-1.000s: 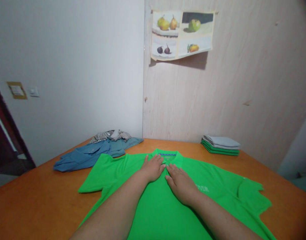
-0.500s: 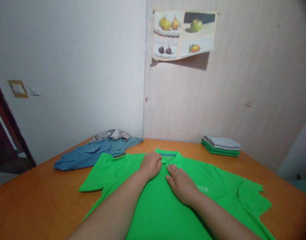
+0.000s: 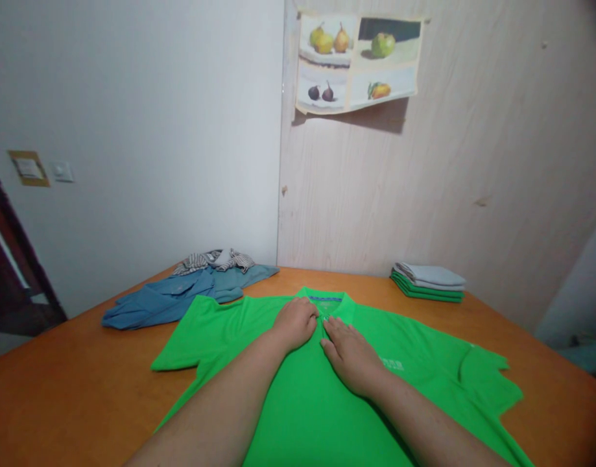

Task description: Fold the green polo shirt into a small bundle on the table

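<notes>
A bright green polo shirt (image 3: 424, 376) lies spread face up on the orange wooden table (image 3: 69, 389), its collar pointing away from me. My left hand (image 3: 295, 322) rests just below the collar with its fingers curled and pinched on the collar's left side. My right hand (image 3: 349, 353) lies flat on the chest beside it, fingers stretched toward the placket, holding nothing.
A crumpled blue shirt (image 3: 171, 301) with a striped garment (image 3: 214, 261) on it lies at the back left. A folded stack of grey and green shirts (image 3: 429, 281) sits at the back right. A fruit poster (image 3: 358, 61) hangs on the wall.
My left hand went from flat with fingers spread to curled and pinched at the collar. My right hand has stayed in place.
</notes>
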Demonstrator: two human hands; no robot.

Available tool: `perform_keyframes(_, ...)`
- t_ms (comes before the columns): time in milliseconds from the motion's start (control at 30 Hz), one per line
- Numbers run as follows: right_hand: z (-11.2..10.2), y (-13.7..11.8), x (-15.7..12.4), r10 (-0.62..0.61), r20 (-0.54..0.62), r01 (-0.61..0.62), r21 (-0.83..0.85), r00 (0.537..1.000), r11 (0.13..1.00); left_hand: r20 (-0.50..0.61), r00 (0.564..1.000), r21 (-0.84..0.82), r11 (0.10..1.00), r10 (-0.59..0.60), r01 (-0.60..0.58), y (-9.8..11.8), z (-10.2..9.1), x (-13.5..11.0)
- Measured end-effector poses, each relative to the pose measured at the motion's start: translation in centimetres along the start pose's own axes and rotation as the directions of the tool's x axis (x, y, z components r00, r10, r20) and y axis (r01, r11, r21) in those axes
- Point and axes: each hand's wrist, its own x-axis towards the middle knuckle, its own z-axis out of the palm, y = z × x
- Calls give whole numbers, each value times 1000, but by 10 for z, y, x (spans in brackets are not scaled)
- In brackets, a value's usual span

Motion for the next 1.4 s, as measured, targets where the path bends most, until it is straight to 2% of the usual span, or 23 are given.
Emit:
perform_keyframes(133, 0, 0, 0, -3, -5, 3, 4, 1000, 1000, -34, 999, -12, 1000, 16, -16, 3, 0, 1)
perform_keyframes(267, -1, -1, 0, -1, -1, 1, 5, 1000, 1000, -1, 999, -19, 999, 41, -41, 3, 1, 0)
perform_keyframes(400, -2, -2, -1, 5, -4, -5, 13, 1000, 1000, 25, 1000, -14, 1000, 14, -14, 1, 1, -1)
perform_keyframes(567, -3, -2, -1, 2, -6, -2, 12, 1000, 1000, 35, 999, 3, 1000, -14, 14, 0, 2, -1)
perform_keyframes(800, -4, -4, -1, 10, -4, -10, 14, 1000, 1000, 24, 1000, -30, 999, 13, -13, -3, 2, -1)
perform_keyframes(1000, -4, -4, -1, 8, -5, -8, 31, 1000, 999, 19, 1000, 89, 996, 18, -19, 7, -13, -4)
perform_keyframes(1100, -4, -4, -1, 4, -19, -4, 40, 1000, 999, 65, 997, 139, 989, 47, -56, 12, -19, -4)
perform_keyframes(1233, -4, -4, -1, 4, -21, -3, 46, 1000, 999, 145, 989, 174, 982, 42, -67, 14, -21, -5)
perform_keyframes(1400, -5, -5, -2, 10, -13, -10, 43, 1000, 999, 148, 989, 233, 972, -6, -29, 15, -20, -6)
